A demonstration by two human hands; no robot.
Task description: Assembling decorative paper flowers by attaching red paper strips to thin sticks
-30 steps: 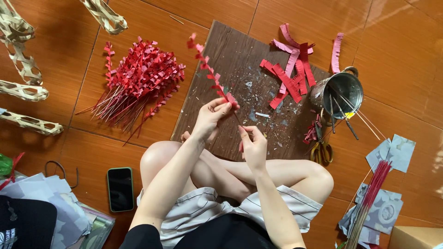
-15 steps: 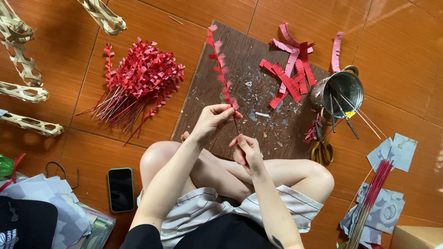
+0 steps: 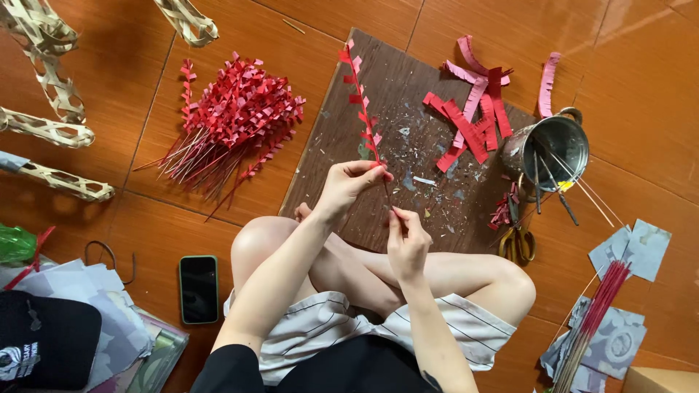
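Note:
I sit cross-legged on a tiled floor. My left hand [image 3: 348,185] pinches a thin stick wrapped in fringed red paper [image 3: 360,102], which points up and away over a dark wooden board [image 3: 408,153]. My right hand [image 3: 406,244] grips the stick's bare lower end just below the left hand. Both hands hover above my knees at the board's near edge.
A pile of finished red fringed sticks [image 3: 233,120] lies left of the board. Red and pink paper strips [image 3: 473,109], a metal pot with sticks [image 3: 546,149] and scissors [image 3: 517,236] are at right. Bare red sticks [image 3: 593,320], a phone [image 3: 198,287] and woven bamboo frames [image 3: 51,102] lie around.
The red fringed strip has straightened and wound further along the stick, which now points more upright. My hands have shifted slightly closer together.

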